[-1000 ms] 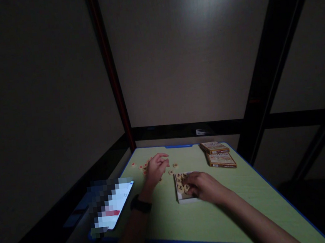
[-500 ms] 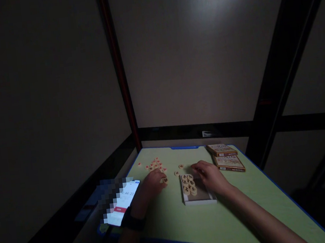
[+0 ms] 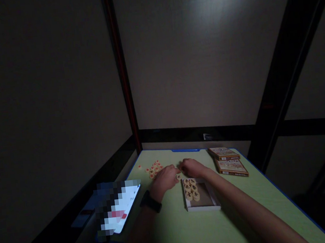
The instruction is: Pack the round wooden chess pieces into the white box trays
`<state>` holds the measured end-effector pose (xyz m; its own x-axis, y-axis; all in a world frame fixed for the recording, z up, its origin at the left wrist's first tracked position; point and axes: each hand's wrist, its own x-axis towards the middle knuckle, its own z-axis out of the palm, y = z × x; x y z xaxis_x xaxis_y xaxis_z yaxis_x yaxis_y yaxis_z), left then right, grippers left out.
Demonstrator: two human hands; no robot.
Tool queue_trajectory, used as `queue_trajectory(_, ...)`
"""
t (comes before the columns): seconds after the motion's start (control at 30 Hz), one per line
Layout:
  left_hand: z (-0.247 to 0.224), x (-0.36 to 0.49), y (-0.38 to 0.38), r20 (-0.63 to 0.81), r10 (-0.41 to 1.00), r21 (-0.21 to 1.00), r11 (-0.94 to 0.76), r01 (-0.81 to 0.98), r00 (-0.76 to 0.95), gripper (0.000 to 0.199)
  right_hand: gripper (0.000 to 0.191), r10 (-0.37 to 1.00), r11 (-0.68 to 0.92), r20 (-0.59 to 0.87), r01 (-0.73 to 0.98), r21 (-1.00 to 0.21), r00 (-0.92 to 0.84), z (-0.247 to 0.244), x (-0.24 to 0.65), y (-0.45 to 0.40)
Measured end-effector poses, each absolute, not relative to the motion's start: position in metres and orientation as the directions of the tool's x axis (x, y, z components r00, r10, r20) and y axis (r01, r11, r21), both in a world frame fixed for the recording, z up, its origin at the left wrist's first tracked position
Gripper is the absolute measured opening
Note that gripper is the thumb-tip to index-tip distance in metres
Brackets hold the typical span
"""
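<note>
My left hand (image 3: 166, 177), a dark band on its wrist, reaches over the table with fingers closed and fingertips almost meeting those of my right hand. Whatever it may hold is hidden. My right hand (image 3: 195, 168) is curled beyond the open box, its fingertips pinched on a Chinese chess piece that is mostly covered. Just below the fingertips, a loose Chinese chess piece (image 3: 178, 177) lies on the table. The shallow white-edged box (image 3: 207, 194) holds short stacks of black-marked pieces (image 3: 189, 196) in two columns along its left side; brown bottom shows on its right.
A pile of red-marked pieces (image 3: 155, 167) lies left of my hands, with one stray piece (image 3: 139, 166) farther left. Two printed boxes (image 3: 231, 167) overlap at the back right. A lit phone (image 3: 127, 206) sits at the left edge of the green table (image 3: 173, 228).
My left hand has moved right, away from where it touched a black-marked piece. My right hand has shifted left from the box's far edge, towards the loose pieces. The view has tilted slightly.
</note>
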<state>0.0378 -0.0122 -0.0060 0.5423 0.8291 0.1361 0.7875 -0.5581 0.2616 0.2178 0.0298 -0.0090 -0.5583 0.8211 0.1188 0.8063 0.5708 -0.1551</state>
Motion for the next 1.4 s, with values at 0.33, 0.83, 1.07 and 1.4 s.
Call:
queue_trajectory(0.33,-0.023,0.044,-0.011,0.193,0.839,0.222,-0.542,0.811,0.508,0.015,0.027,0.697,0.699,0.488,0.647,-0.304,-0.525,-0.010,0.244,-0.005)
queue_trajectory(0.83,-0.027,0.056,-0.001,0.117,0.935,0.993,-0.105,-0.053,0.336,0.031,0.023,0.713,0.650,0.599,0.663,-0.372,-0.363,-0.022,0.234,-0.043)
queue_trajectory(1.07,-0.020,0.055,-0.012,0.028,0.876,0.981,0.069,-0.182,0.482,0.045,0.027,0.796,0.536,0.463,0.809,-0.242,-0.389,-0.017,0.233,-0.048)
queue_trajectory(1.4,-0.013,0.049,-0.017,0.016,0.910,0.986,0.053,-0.157,0.413,0.039,0.030,0.777,0.563,0.408,0.819,-0.111,-0.479,-0.004,0.226,-0.063)
